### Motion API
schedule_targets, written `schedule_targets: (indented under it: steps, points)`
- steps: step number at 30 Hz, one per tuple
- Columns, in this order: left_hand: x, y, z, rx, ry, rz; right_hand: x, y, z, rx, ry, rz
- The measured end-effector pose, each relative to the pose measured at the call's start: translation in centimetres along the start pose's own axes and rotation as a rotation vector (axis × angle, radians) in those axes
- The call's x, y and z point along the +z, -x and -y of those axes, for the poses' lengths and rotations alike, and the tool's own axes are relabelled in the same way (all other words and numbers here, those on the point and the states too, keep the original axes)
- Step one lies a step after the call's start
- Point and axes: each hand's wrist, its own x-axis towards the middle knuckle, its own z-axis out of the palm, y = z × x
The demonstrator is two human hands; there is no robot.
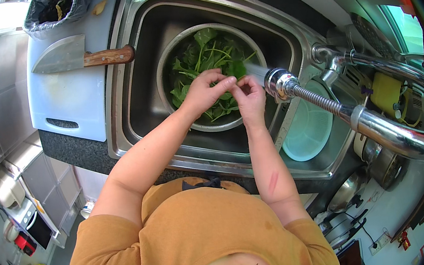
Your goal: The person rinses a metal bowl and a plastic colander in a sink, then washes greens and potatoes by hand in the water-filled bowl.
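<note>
Over a round metal bowl [160,66] in the sink, my left hand [206,91] and my right hand [251,95] meet with thumbs and fingertips pinched together. Between them they hold a green leaf [237,69], its stem mostly hidden by my fingers. Loose leafy greens [202,55] with long stems fill much of the bowl, sitting in water. A stream of water [255,69] runs from the chrome faucet head [278,81], just right of the leaf.
Left of the stainless steel sink [141,81], a cleaver-like knife [65,57] lies on a white cutting board [70,95], its wooden handle overhanging the sink rim. A bag-lined bin [55,12] stands behind. A pale green plastic colander [308,128] rests under the flexible faucet hose [317,96].
</note>
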Motion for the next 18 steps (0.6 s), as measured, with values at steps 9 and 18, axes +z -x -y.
schedule_targets:
  steps: [9,18]
  points:
    - [-0.1,-0.5,0.6,0.032,0.003,0.048,-1.1,0.3,0.4,0.186,-0.318,-0.038]
    - [-0.7,0.0,-0.2,0.101,0.052,0.108,-2.4,0.1,0.1,0.479,-0.608,-0.105]
